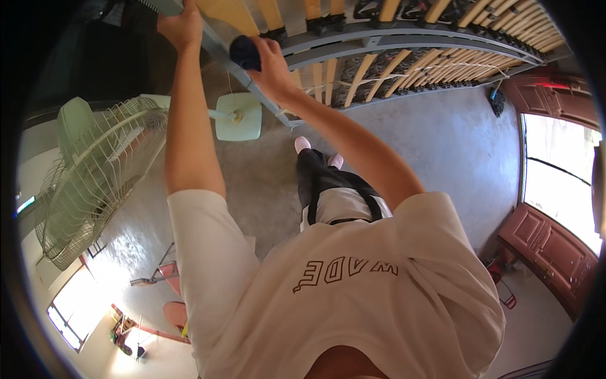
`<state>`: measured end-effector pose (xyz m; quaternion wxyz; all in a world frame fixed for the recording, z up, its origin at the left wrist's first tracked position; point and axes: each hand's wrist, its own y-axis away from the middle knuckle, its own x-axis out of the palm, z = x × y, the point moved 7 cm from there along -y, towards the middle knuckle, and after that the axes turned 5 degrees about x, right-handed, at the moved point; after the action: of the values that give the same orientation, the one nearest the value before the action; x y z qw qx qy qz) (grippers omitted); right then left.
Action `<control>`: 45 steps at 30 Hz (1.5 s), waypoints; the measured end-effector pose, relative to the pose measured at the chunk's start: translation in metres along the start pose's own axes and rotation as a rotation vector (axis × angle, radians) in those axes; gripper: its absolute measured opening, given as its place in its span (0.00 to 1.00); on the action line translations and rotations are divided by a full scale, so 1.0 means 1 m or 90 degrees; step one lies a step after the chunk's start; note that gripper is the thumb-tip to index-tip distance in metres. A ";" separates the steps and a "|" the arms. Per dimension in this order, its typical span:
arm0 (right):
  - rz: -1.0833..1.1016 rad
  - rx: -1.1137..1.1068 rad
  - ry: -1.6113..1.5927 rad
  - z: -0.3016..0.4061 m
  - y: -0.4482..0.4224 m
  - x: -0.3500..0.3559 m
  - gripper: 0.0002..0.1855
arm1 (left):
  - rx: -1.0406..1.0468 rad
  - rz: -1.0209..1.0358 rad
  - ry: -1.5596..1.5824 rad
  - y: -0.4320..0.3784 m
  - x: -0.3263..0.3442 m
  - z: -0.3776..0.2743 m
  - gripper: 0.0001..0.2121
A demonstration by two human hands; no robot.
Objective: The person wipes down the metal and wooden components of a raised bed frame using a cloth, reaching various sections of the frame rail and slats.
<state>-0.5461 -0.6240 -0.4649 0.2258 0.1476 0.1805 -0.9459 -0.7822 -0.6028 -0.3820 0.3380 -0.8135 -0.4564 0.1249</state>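
A grey metal bed frame with curved wooden slats stands on its edge in front of me. High on its near end, my left hand grips the grey metal; some of its fingers are cut off by the picture's top edge. My right hand holds a bunched dark cloth against the frame's end bar, lower down and to the right of the left hand. Black plastic slat holders line the rails, and a white cord runs across the slats.
A pale green standing fan with a wire cage is close on my left, its square base on the concrete floor. Red-brown door panels flank a bright doorway at right. A dark brush lies by the frame's far end.
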 end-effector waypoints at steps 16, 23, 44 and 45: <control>0.093 -0.249 0.390 -0.050 0.034 0.100 0.15 | 0.057 -0.018 -0.173 0.007 -0.007 -0.049 0.15; 0.132 0.001 0.319 -0.098 0.073 0.071 0.21 | 0.051 -0.046 -0.131 0.001 -0.004 -0.054 0.14; 0.031 0.071 0.195 -0.009 -0.013 0.052 0.30 | -0.347 -0.096 0.316 0.012 -0.001 -0.036 0.13; 0.028 0.094 0.266 -0.013 -0.023 0.060 0.29 | -0.388 -0.102 0.384 0.012 0.008 -0.038 0.13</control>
<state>-0.6065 -0.6219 -0.4917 0.1928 0.3606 0.1503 -0.9001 -0.7508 -0.6171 -0.3610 0.2092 -0.8383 -0.4150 -0.2850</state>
